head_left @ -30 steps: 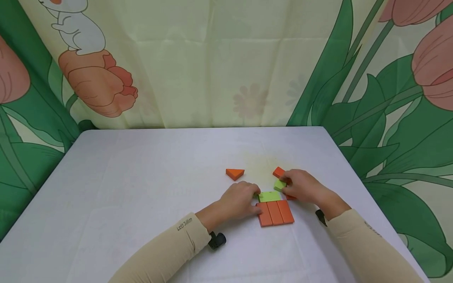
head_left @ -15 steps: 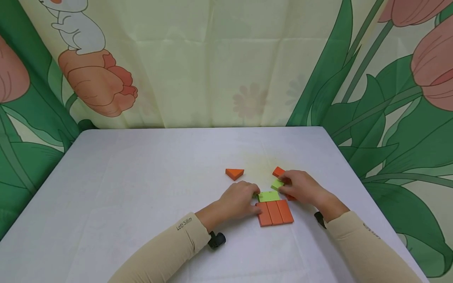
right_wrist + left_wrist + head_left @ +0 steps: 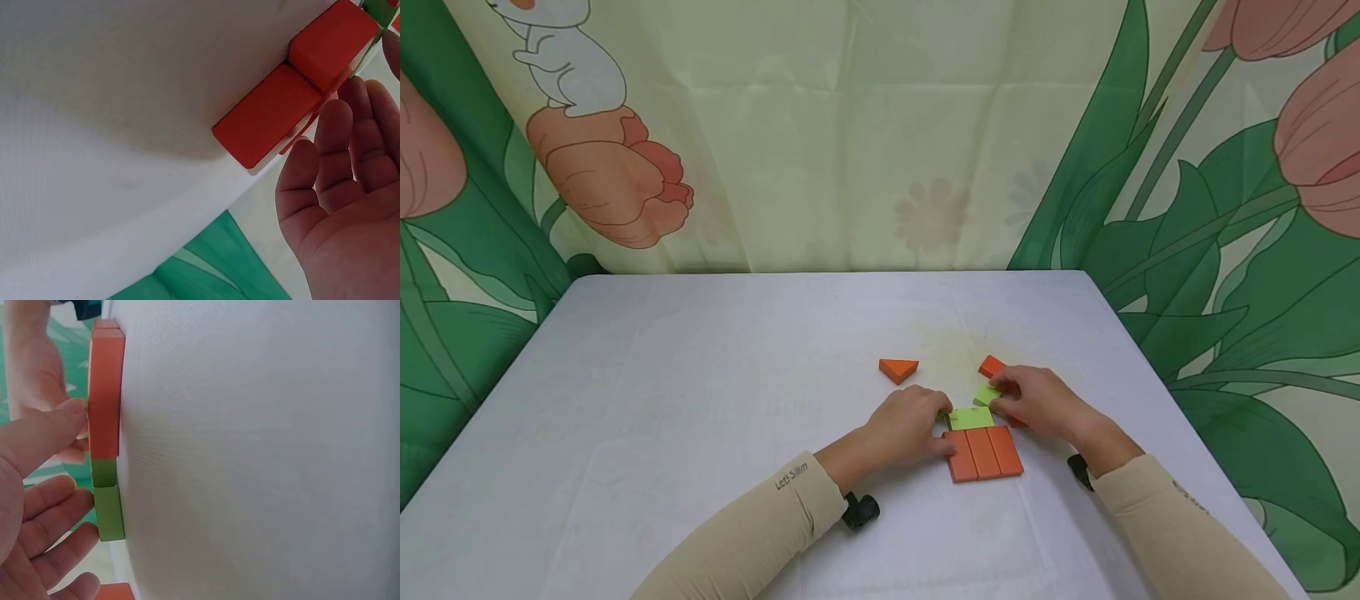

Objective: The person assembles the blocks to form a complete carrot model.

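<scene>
In the head view, several orange rectangular blocks (image 3: 982, 454) lie side by side on the white-covered table. A light green block (image 3: 972, 418) touches their far edge. My left hand (image 3: 904, 427) rests beside this group; its thumb touches an orange block (image 3: 106, 394), and its fingertips touch the side of a green block (image 3: 110, 514). My right hand (image 3: 1047, 403) pinches a small green block (image 3: 986, 394) between thumb and fingers, partly hidden by the fingertips. Red-orange blocks (image 3: 269, 115) stand beside the right fingers in the right wrist view.
An orange triangular block (image 3: 898, 370) lies behind my left hand. Another orange block (image 3: 991, 366) sits just beyond my right fingertips. The table's white cloth (image 3: 700, 375) extends to the left, and a printed curtain (image 3: 790, 150) hangs behind the table.
The right hand has shifted the small green block slightly left and turned it, closer to the green block by the orange row. The left hand has stayed in place.
</scene>
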`<state>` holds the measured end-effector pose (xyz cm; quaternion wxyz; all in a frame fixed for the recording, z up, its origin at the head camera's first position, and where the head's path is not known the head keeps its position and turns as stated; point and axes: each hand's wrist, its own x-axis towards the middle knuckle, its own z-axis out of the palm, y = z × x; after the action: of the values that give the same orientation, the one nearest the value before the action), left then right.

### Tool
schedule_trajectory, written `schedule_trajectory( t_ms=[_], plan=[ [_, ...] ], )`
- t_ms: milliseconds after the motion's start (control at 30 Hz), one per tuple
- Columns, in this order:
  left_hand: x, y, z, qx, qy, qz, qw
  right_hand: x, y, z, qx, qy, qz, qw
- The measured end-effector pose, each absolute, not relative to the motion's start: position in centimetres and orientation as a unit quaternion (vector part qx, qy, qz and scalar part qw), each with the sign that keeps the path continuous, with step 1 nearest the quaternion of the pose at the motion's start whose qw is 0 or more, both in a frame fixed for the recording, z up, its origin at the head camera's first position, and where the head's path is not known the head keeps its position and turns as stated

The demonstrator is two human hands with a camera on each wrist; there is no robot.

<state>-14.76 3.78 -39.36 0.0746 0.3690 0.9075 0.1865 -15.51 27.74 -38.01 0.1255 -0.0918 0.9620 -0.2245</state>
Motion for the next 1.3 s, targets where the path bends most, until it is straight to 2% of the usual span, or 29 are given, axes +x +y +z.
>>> schedule_trajectory(
  t_ms=[833,1300],
  plan=[
    [-14.8,3.7,-39.5,0.366,0.908,0.188,0.074,-15.3,27.9,-37.8,-0.090,0.962,-0.226,0.123],
    [-14.8,3.6,-39.5,0.370,0.906,0.193,0.072,-13.8,30.1,-37.4,-0.098,0.963,-0.225,0.108]
  ],
)
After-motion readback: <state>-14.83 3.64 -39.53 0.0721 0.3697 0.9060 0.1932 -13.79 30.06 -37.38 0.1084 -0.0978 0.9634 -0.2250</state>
